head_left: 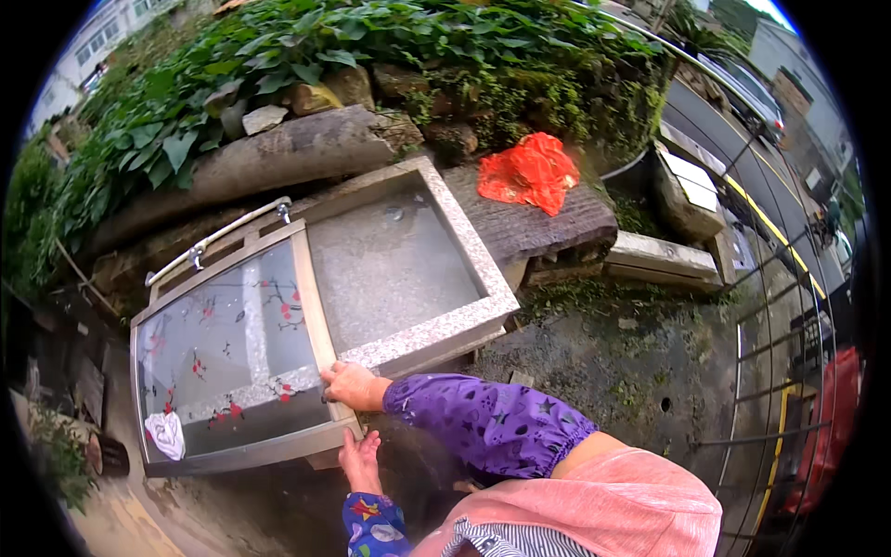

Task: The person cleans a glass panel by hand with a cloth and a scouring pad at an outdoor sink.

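A framed glass panel with red flower decals lies over the left part of a speckled stone sink. My right hand, in a purple star-patterned sleeve, has its fingers closed over the panel's right frame bar near the front corner. Just below that corner is my left hand, in a blue patterned sleeve. Its fingers are apart and point up at the frame; whether they touch it is hard to tell. The sink's right basin is uncovered, with a drain at its far side. A white cloth hangs at the panel's front left.
A red plastic bag lies on a stone slab right of the sink. Behind run a long stone beam and leafy plants. A wire fence borders the right, with a road and a car beyond.
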Available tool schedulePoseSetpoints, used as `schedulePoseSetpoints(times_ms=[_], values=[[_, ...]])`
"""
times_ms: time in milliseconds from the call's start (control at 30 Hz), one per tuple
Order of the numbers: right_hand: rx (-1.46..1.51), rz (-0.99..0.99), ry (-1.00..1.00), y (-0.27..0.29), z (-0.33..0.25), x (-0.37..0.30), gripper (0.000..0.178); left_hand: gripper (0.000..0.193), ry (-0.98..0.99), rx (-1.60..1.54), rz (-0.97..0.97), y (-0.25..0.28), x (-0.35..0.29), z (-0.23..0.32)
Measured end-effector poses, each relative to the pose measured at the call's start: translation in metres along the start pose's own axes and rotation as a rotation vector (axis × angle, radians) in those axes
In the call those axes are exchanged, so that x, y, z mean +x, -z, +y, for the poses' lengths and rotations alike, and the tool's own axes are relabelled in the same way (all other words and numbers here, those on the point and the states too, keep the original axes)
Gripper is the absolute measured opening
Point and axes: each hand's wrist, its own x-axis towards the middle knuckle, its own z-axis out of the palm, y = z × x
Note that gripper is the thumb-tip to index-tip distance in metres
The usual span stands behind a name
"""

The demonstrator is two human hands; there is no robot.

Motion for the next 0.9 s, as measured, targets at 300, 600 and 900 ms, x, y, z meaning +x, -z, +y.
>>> schedulePoseSetpoints(times_ms=[300,600,900], values=[[0.025,-0.211,0.248,-0.002,-0.040,-0.017,0.010,0.037,-0.043,-0.043,0.061,0.007,-0.006,-0.006],[-0.091,-0.215,0.089,-0.002,-0.063,-0.029,0.010,0.050,0.056,-0.216,-0.130,0.030,0.018,-0.015],[-0.087,-0.109,0.011,-0.007,-0.047,-0.009,0.006,0.064,0.046,-0.178,-0.181,0.041,0.022,-0.007]])
